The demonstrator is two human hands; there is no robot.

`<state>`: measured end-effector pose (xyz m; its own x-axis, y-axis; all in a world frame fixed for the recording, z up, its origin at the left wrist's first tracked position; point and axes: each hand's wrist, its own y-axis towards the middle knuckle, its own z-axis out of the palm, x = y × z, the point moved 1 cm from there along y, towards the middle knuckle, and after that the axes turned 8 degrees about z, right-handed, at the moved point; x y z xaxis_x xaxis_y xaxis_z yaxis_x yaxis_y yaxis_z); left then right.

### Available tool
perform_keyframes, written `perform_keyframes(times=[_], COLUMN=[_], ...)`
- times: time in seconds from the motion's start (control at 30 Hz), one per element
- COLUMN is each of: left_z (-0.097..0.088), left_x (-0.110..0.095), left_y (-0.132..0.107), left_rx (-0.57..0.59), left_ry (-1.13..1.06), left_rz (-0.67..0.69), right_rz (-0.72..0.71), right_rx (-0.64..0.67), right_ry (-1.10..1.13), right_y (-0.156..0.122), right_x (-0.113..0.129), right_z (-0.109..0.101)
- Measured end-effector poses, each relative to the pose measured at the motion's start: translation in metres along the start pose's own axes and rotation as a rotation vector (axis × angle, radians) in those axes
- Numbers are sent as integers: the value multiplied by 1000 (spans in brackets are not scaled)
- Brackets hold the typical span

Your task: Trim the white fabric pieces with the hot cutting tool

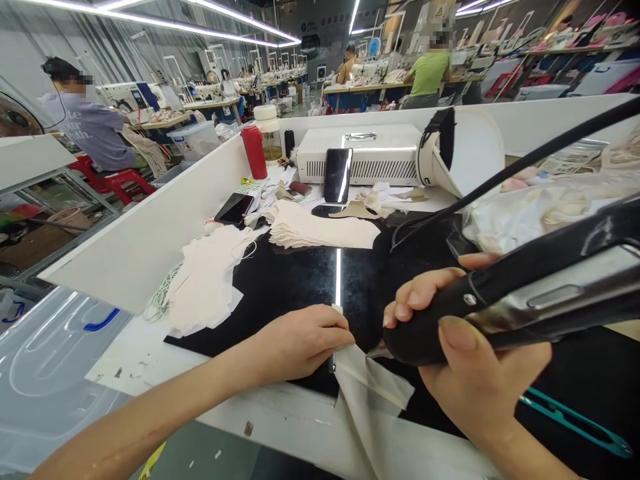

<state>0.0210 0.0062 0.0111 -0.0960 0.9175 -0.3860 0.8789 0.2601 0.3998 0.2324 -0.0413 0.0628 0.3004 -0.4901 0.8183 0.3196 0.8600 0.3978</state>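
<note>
My left hand (305,340) is closed in a pinch on the top of a thin beige fabric piece (370,393), which hangs over the table's front edge. My right hand (485,383) wraps round a bulky black hand tool (555,287) with a silver metal strip and a screw. The tool slants up out of view on the right, so its far end is hidden. Behind my left hand lie a fanned stack of pale cut fabric pieces (320,227) and a looser pile (205,280). Beside my right wrist is a teal slotted tool (580,420).
A black cable (500,180) arcs across the right. At the back stand a vented white box (360,150), an upright phone (338,175), a red cup (254,152) and a jar (269,133). Low white walls (150,220) edge the table. Several people work at machines beyond.
</note>
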Motion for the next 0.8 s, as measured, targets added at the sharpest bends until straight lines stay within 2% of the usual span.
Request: perform_keyframes(times=[0.2,0.33,0.53,0.8], left_z=[-11,-15,-12,-8], left_x=[-5,-9,-16,-18], left_y=[-3,-6,-12,-20], left_rx=[32,65,114,132], left_ry=[-28,14,211,250], left_rz=[-43,-25,26,13], right_rz=[-38,-46,-44,-89], right_rx=[-18,-5,-45,-62], right_ry=[-3,7,-5,-37], right_y=[1,0,-3,0], right_x=[-2,-4,-8,-9], right_z=[4,4,7,15])
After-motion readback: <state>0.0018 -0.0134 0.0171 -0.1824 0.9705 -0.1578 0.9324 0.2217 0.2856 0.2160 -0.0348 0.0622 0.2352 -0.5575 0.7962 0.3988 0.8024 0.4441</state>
